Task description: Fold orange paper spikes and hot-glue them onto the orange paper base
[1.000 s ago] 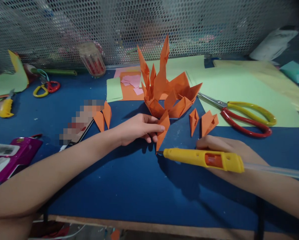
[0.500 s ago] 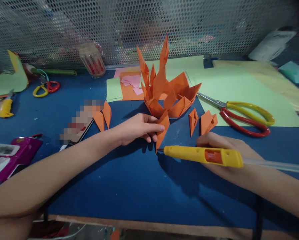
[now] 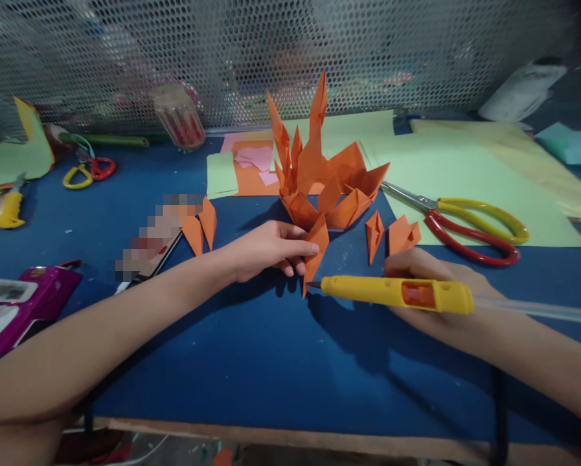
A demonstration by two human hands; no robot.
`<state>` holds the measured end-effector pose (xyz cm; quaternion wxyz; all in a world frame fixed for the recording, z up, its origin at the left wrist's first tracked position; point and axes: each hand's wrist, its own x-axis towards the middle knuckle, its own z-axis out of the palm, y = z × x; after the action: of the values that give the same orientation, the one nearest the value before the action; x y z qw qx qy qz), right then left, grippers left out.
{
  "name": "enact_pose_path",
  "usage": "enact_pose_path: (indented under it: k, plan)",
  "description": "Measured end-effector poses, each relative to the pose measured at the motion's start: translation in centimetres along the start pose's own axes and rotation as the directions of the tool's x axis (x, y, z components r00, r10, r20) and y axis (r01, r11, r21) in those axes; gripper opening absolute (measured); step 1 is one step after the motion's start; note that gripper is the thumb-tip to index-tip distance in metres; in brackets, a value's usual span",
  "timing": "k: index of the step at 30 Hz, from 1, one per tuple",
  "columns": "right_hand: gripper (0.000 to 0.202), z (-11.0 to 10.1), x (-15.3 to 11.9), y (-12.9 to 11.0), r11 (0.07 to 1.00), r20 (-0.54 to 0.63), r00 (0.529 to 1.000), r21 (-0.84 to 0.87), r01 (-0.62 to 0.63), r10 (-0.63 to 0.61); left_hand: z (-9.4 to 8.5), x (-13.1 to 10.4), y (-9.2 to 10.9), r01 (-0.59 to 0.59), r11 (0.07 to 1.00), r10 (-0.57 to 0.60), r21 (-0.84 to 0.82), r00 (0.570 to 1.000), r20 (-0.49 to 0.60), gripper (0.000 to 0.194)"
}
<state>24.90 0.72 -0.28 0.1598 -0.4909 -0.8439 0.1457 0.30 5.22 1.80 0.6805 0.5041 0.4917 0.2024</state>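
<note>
My left hand point(image 3: 275, 249) pinches a folded orange paper piece point(image 3: 317, 249), its long point hanging downward. In my right hand point(image 3: 431, 285) is a yellow hot glue gun point(image 3: 368, 290), a clear glue stick point(image 3: 533, 309) running out of its back end. The dark nozzle is at the lower edge of the paper piece; whether it touches cannot be made out. Just behind stands an orange folded-paper model point(image 3: 309, 181) with tall spikes. Two loose orange pieces, a narrow one point(image 3: 374, 237) and a wider one point(image 3: 401, 234), lie near my right hand.
Large red-and-yellow scissors point(image 3: 469, 223) rest on green paper point(image 3: 455, 162) at right. A phone point(image 3: 157, 249) and two orange folded pieces point(image 3: 200, 226) lie left. Farther left are a purple object point(image 3: 32, 301), a yellow cutter point(image 3: 11, 207) and small scissors point(image 3: 91, 169). A jar point(image 3: 179, 116) stands behind.
The glue gun's nozzle has moved slightly up along the edge of the paper piece, and my right hand has risen a little with it. My left hand stays in place.
</note>
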Motion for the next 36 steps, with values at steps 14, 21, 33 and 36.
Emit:
enact_pose_path:
  k: [14, 21, 33, 36]
  plan:
    - [0.010, -0.43, 0.08, -0.61, 0.997, 0.061, 0.996, 0.014, -0.071, 0.070, -0.14, 0.12, -0.21, -0.005, 1.000, 0.005, 0.002, 1.000, -0.008, 0.014]
    - [0.011, -0.61, -0.05, -0.26, 1.000, 0.019, 1.000, -0.012, -0.022, 0.022, -0.02, -0.01, -0.10, 0.005, 1.000, -0.005, -0.006, 1.000, -0.002, 0.014]
    - [0.013, -0.51, -0.39, 0.21, 0.998, -0.081, 0.995, -0.034, 0.049, -0.052, -0.19, 0.13, -0.23, -0.008, 1.000, 0.008, -0.005, 1.000, -0.001, 0.015]
    - [0.006, -0.56, -0.36, 0.28, 0.992, -0.010, 0.993, -0.042, 0.118, -0.118, -0.18, 0.05, -0.24, -0.012, 1.000, 0.012, -0.008, 1.000, 0.013, 0.014]
